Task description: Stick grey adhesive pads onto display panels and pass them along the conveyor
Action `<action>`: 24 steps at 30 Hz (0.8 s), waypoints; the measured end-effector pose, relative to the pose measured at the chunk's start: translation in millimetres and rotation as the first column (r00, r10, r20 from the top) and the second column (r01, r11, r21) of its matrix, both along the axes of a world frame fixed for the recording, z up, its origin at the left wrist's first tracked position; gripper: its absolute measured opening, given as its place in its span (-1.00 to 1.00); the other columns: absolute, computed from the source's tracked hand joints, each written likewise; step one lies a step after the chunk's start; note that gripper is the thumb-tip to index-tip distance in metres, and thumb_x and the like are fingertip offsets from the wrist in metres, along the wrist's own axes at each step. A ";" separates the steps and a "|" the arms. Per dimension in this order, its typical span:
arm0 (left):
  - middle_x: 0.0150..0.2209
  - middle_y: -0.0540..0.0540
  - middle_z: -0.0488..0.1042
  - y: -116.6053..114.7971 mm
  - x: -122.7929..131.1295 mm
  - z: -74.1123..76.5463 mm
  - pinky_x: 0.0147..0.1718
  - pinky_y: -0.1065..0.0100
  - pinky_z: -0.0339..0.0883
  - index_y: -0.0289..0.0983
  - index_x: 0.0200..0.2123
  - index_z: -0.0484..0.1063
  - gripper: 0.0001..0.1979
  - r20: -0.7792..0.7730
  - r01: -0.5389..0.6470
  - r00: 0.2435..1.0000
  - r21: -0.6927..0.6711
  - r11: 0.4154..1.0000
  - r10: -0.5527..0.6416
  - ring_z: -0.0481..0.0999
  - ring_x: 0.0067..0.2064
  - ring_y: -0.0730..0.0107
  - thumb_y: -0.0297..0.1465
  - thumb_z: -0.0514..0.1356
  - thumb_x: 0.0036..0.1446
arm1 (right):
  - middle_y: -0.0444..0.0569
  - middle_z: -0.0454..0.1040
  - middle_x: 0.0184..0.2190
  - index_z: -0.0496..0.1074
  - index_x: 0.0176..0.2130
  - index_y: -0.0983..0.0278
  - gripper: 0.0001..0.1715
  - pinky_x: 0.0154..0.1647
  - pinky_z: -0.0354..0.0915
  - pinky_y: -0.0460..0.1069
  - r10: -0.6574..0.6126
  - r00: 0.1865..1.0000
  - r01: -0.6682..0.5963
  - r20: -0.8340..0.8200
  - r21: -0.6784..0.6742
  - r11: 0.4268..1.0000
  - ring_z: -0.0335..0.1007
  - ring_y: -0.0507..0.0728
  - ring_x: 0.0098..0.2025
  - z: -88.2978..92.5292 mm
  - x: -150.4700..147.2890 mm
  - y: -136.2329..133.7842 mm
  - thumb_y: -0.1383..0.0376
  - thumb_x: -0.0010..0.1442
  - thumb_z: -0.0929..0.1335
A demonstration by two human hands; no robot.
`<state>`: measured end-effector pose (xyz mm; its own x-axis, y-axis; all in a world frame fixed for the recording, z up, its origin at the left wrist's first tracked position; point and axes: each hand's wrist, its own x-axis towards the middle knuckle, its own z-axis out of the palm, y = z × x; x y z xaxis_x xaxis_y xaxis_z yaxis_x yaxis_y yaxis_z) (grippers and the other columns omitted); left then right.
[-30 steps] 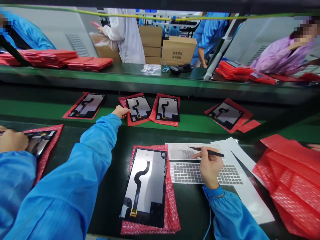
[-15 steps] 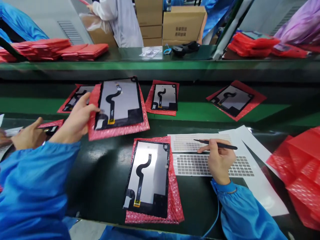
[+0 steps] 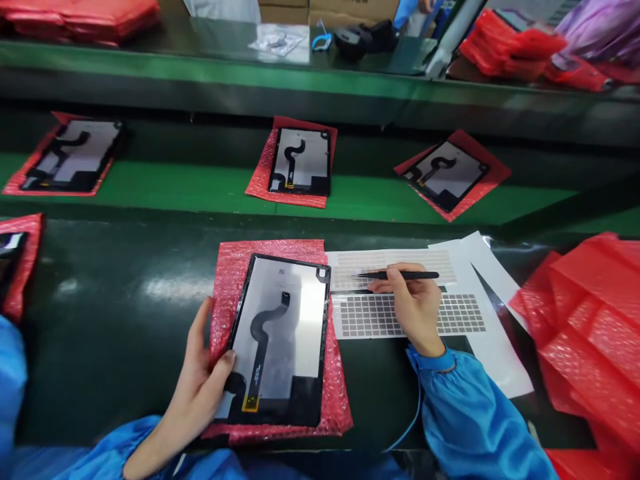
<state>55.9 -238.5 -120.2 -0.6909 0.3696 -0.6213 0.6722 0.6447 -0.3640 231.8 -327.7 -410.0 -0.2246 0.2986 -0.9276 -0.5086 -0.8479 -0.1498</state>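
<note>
A display panel (image 3: 280, 333) with a black flex cable lies face down on red bubble wrap (image 3: 270, 257) on the dark table in front of me. My left hand (image 3: 200, 380) grips its left edge, thumb on the panel's lower corner and fingers along the wrap. My right hand (image 3: 413, 307) is closed on a black tweezer-like tool (image 3: 400, 275), its tip over the upper sticker sheet (image 3: 435, 263). The hand rests on a second sheet of small grey squares (image 3: 370, 317).
On the green belt (image 3: 190, 190) behind lie three more panels on red wrap (image 3: 67, 157), (image 3: 300, 160), (image 3: 453, 173). A pile of red bubble bags (image 3: 590, 320) fills the right. White paper (image 3: 500, 360) lies under the sheets. Another wrapped panel (image 3: 13, 260) is at the left edge.
My left hand took a wrapped panel from the belt, carried it back and set it down in front of me, on the one that lay there. My view has tilted down. The right hand barely moved.
</note>
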 end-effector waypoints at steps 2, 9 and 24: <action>0.42 -0.15 0.25 2.0 -9.3 1.8 0.12 0.10 0.51 0.00 0.52 -0.11 -0.19 0.031 -0.016 0.999 -0.073 0.997 0.019 0.52 0.22 0.04 -0.19 0.18 0.33 | -0.05 0.67 -0.37 0.50 -0.20 0.23 -0.71 -0.42 0.62 0.00 0.031 0.998 -0.029 -0.059 0.023 0.999 0.69 0.14 -0.44 1.1 2.3 -1.4 0.08 0.28 0.51; 0.02 -0.19 0.51 38.3 -25.6 -21.4 -0.03 0.03 0.49 -0.08 0.31 0.33 -0.45 0.169 0.723 0.691 -0.166 0.671 -0.703 0.55 -0.03 0.04 -0.29 0.27 0.26 | -0.01 0.68 -0.36 0.52 -0.22 0.26 -0.75 -0.36 0.67 0.00 0.186 0.952 -0.162 -0.242 0.115 0.980 0.72 0.15 -0.38 5.4 2.4 -15.2 0.12 0.31 0.50; 0.38 -0.36 0.31 -30.7 22.2 -139.4 -0.20 0.12 0.45 -0.49 0.30 0.40 -0.41 0.830 0.960 0.232 -0.111 0.258 -0.507 0.46 -0.05 0.05 -0.18 0.03 0.43 | 0.00 0.69 -0.28 0.53 -0.18 0.24 -0.83 -0.34 0.67 -0.01 0.299 0.935 -0.287 -0.191 0.090 0.954 0.73 0.15 -0.34 -6.7 -15.1 -30.3 0.19 0.34 0.48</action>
